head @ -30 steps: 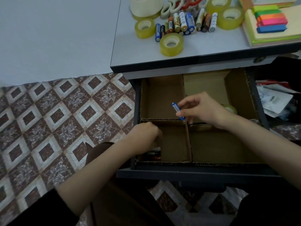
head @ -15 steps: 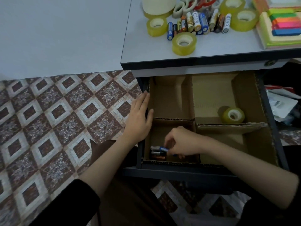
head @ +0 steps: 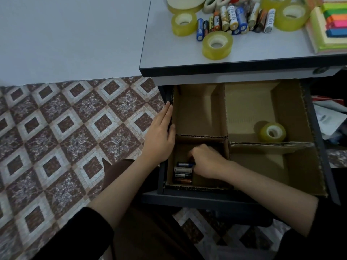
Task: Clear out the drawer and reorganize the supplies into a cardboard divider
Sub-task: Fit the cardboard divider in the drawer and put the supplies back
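Batteries are being filed: in the cardboard divider's (head: 201, 136) lower-left compartment the right hand (head: 206, 163) curls over a blue battery (head: 184, 164); pinching or not, I cannot tell. The left hand (head: 159, 136), fingers straight, steadies the drawer (head: 170, 102) edge. Next likely needs the loose batteries (head: 231, 19) from the worktop (head: 169, 53), upper frame.

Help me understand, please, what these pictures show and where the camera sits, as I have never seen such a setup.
There is no machine here: a person works with bare hands, and one camera worn on the head looks down at them. The open drawer holds a cardboard divider. The left hand rests flat on the drawer's left side. The right hand reaches into the near-left compartment, its curled fingers at the blue battery in a row of batteries; whether it grips it is hidden. A tape roll lies in the far-right compartment. On the desk above wait loose batteries, more tape rolls and sticky notes.
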`<control>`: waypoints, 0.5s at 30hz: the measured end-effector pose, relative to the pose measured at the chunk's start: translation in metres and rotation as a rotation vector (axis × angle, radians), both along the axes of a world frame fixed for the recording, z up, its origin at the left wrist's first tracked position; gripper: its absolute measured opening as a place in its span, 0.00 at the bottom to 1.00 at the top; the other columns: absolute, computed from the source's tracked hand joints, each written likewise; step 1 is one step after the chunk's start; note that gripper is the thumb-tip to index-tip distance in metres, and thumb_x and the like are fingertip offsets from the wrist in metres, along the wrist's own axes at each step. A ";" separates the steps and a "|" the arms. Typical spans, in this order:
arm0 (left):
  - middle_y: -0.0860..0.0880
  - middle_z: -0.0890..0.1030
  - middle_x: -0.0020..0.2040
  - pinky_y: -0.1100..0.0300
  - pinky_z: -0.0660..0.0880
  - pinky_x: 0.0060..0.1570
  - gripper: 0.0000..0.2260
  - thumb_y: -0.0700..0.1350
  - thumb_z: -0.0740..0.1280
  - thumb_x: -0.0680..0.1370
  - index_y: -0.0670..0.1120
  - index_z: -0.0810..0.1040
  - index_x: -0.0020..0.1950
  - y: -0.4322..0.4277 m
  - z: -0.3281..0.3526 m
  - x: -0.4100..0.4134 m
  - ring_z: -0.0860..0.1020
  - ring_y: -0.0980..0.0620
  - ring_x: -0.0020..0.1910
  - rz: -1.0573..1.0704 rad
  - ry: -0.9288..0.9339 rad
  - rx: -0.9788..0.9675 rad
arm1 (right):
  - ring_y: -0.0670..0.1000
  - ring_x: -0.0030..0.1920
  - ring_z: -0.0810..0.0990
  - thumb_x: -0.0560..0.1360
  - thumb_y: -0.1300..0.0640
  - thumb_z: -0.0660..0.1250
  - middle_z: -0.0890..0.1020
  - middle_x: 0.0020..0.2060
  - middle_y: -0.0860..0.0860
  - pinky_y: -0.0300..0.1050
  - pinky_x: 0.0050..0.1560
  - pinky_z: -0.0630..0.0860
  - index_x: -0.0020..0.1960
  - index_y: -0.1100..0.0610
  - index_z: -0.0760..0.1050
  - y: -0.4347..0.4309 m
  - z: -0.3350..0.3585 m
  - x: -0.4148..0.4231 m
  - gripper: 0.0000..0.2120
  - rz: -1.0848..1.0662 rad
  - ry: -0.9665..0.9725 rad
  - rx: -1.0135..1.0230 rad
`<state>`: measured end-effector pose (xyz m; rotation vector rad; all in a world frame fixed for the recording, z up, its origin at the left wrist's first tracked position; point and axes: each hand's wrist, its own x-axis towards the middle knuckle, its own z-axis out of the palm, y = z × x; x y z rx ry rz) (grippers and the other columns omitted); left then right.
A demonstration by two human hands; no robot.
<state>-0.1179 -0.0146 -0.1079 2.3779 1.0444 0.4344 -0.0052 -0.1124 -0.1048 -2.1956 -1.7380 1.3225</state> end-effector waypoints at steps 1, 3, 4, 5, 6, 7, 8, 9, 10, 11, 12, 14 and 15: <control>0.49 0.58 0.76 0.67 0.51 0.69 0.24 0.46 0.52 0.78 0.43 0.57 0.75 0.000 0.000 0.000 0.57 0.52 0.74 -0.001 0.000 0.000 | 0.55 0.51 0.78 0.75 0.65 0.65 0.78 0.53 0.57 0.46 0.51 0.78 0.60 0.61 0.75 0.000 -0.001 0.001 0.14 -0.018 -0.010 0.009; 0.49 0.58 0.76 0.67 0.52 0.69 0.25 0.47 0.52 0.78 0.44 0.57 0.75 0.000 0.000 0.000 0.57 0.52 0.74 -0.004 -0.003 0.001 | 0.54 0.52 0.78 0.74 0.64 0.66 0.78 0.54 0.57 0.46 0.52 0.78 0.61 0.61 0.75 -0.001 -0.002 0.000 0.15 -0.035 0.010 0.008; 0.49 0.57 0.76 0.67 0.52 0.68 0.25 0.47 0.52 0.78 0.44 0.57 0.75 0.000 -0.001 0.000 0.57 0.52 0.74 -0.005 -0.004 0.000 | 0.54 0.52 0.78 0.75 0.64 0.66 0.77 0.55 0.57 0.46 0.52 0.78 0.61 0.61 0.75 -0.002 -0.003 -0.002 0.15 -0.034 0.030 0.005; 0.50 0.57 0.76 0.67 0.52 0.68 0.25 0.47 0.52 0.78 0.44 0.57 0.75 0.000 -0.001 0.000 0.57 0.52 0.74 -0.004 -0.003 0.000 | 0.54 0.52 0.78 0.75 0.64 0.66 0.77 0.56 0.57 0.47 0.53 0.78 0.61 0.61 0.75 -0.003 -0.004 -0.003 0.15 -0.029 0.043 0.004; 0.50 0.57 0.76 0.67 0.52 0.68 0.25 0.47 0.52 0.78 0.44 0.57 0.75 0.000 -0.001 0.000 0.57 0.52 0.74 -0.003 -0.001 0.002 | 0.54 0.52 0.78 0.75 0.64 0.66 0.77 0.56 0.57 0.48 0.54 0.78 0.61 0.61 0.75 -0.002 -0.004 -0.003 0.15 -0.024 0.051 0.003; 0.50 0.57 0.76 0.67 0.52 0.68 0.25 0.47 0.52 0.78 0.44 0.57 0.75 0.000 -0.001 0.000 0.57 0.52 0.74 -0.001 -0.001 0.006 | 0.55 0.52 0.78 0.75 0.64 0.66 0.77 0.56 0.57 0.48 0.54 0.78 0.61 0.61 0.75 -0.002 -0.004 -0.003 0.15 -0.022 0.053 -0.001; 0.50 0.58 0.76 0.67 0.53 0.68 0.25 0.47 0.52 0.78 0.44 0.57 0.75 0.000 -0.001 0.000 0.57 0.52 0.74 0.000 -0.001 0.010 | 0.54 0.53 0.78 0.75 0.64 0.65 0.76 0.56 0.57 0.48 0.54 0.78 0.62 0.61 0.75 -0.002 -0.004 -0.003 0.15 -0.026 0.054 -0.009; 0.50 0.58 0.76 0.67 0.53 0.67 0.25 0.47 0.52 0.78 0.44 0.57 0.75 0.000 -0.001 0.000 0.57 0.52 0.74 0.001 0.000 0.014 | 0.54 0.54 0.77 0.75 0.63 0.65 0.76 0.57 0.57 0.48 0.55 0.78 0.63 0.60 0.74 -0.002 -0.003 -0.002 0.16 -0.032 0.057 -0.019; 0.50 0.58 0.76 0.68 0.53 0.67 0.25 0.47 0.52 0.78 0.44 0.57 0.75 0.000 -0.001 0.000 0.57 0.53 0.74 0.000 0.003 0.017 | 0.54 0.54 0.77 0.75 0.63 0.65 0.75 0.57 0.56 0.47 0.55 0.77 0.64 0.59 0.73 -0.003 -0.002 -0.001 0.17 -0.037 0.060 -0.025; 0.49 0.58 0.76 0.68 0.53 0.67 0.25 0.47 0.52 0.78 0.44 0.57 0.75 0.000 0.000 0.000 0.57 0.53 0.74 0.000 0.004 0.020 | 0.54 0.56 0.76 0.75 0.63 0.65 0.75 0.59 0.57 0.47 0.56 0.77 0.65 0.58 0.72 -0.004 0.001 -0.001 0.18 -0.040 0.061 -0.022; 0.49 0.58 0.76 0.68 0.53 0.66 0.25 0.47 0.52 0.79 0.44 0.57 0.75 -0.001 0.000 0.000 0.58 0.53 0.74 -0.001 0.003 0.023 | 0.54 0.57 0.76 0.76 0.63 0.64 0.73 0.61 0.57 0.47 0.57 0.76 0.67 0.58 0.71 -0.006 0.003 0.000 0.20 -0.042 0.066 -0.014; 0.49 0.57 0.76 0.68 0.54 0.66 0.23 0.45 0.54 0.80 0.44 0.57 0.75 -0.001 0.001 0.000 0.58 0.52 0.74 -0.003 -0.001 0.028 | 0.54 0.60 0.74 0.76 0.62 0.64 0.72 0.63 0.56 0.46 0.60 0.75 0.70 0.56 0.68 -0.009 0.011 0.001 0.22 -0.040 0.089 0.016; 0.49 0.58 0.76 0.67 0.55 0.66 0.22 0.43 0.55 0.81 0.44 0.57 0.75 -0.001 0.001 -0.001 0.58 0.51 0.74 -0.001 0.001 0.030 | 0.53 0.59 0.75 0.76 0.61 0.65 0.74 0.62 0.55 0.46 0.59 0.75 0.68 0.56 0.70 -0.011 0.015 0.002 0.21 -0.039 0.108 0.046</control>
